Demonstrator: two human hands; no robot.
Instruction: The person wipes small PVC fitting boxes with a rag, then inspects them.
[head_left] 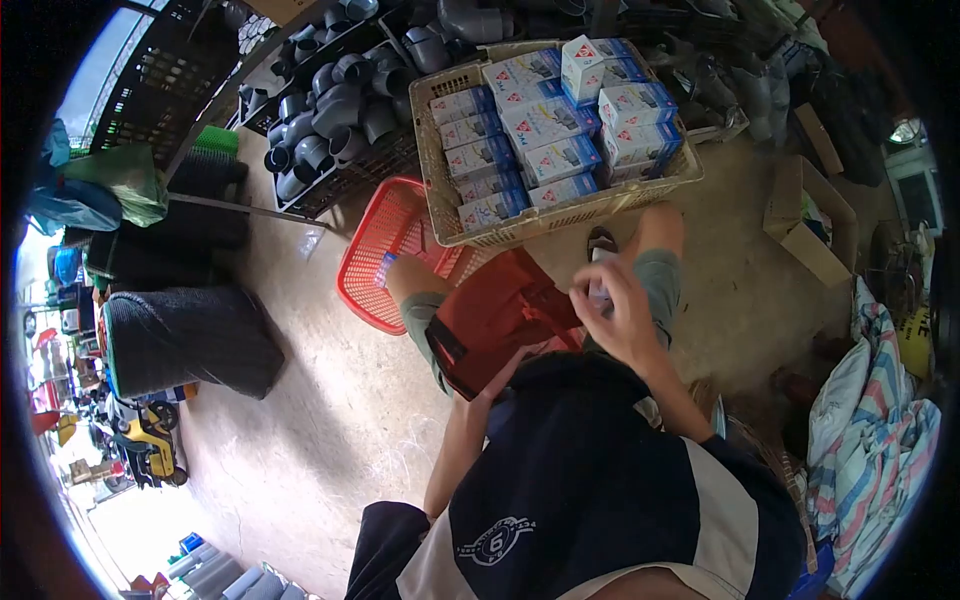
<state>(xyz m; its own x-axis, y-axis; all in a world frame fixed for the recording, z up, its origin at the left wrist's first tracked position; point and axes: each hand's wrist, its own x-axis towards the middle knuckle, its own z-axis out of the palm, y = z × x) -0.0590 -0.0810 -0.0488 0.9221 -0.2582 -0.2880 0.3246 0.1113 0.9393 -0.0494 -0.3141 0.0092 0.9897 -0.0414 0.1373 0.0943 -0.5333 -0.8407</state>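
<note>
A dark red fabric bag (505,310) with a black strip lies across my lap. My left hand (492,385) grips its near edge, the fingers partly hidden under the fabric. Just right of the bag, my right hand (620,305) is raised with thumb and fingers curled together. Something small and pale shows between those fingers, too blurred to name. Past my knees stands a beige plastic crate (560,225) holding several white and blue printed boxes (550,125). A red plastic basket (365,255) sits by my left leg, partly under the crate's corner.
Black crates of grey pipe elbows (340,105) stand behind the basket. A large roll of dark netting (190,340) lies at left. On the right are an open cardboard box (812,225) and striped woven sacks (870,450). A yellow machine (150,445) stands farther left.
</note>
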